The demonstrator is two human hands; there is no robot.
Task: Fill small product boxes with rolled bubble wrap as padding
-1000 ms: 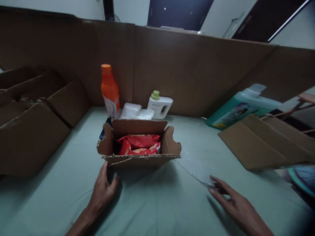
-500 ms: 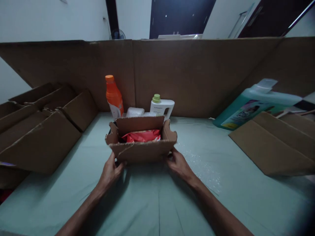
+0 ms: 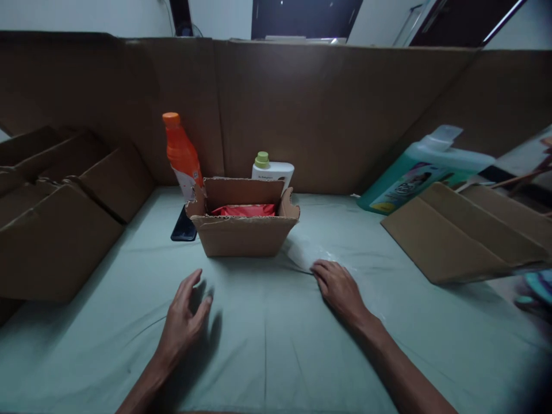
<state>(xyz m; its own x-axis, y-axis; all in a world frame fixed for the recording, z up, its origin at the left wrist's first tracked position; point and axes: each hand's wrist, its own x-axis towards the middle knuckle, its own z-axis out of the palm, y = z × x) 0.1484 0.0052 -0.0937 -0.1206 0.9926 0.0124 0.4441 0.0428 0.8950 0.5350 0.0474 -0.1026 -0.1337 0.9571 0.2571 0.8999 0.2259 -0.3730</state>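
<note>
A small cardboard box (image 3: 244,237) stands upright on the cloth, its top open, with a red packet (image 3: 250,210) inside. My left hand (image 3: 185,313) hovers in front of the box, apart from it, thumb and fingers spread and nothing between them. To the right of the box lies a sheet of clear plastic wrap (image 3: 306,253), thin and hard to make out against the cloth. My right hand (image 3: 340,290) is on this wrap with its fingers curled together at the edge; the fingertips are partly hidden.
Behind the box are an orange bottle (image 3: 183,152) and a white bottle with a green cap (image 3: 272,170). A dark phone (image 3: 184,225) lies beside the box. Cardboard boxes (image 3: 60,241) line the left; a green liquid jug (image 3: 414,178) and another box (image 3: 457,238) stand right. A cardboard wall (image 3: 336,115) closes the back.
Both hands have let go of the small box, which now rests on the cloth. My left hand has drawn back toward me; my right hand has moved right onto the plastic wrap.
</note>
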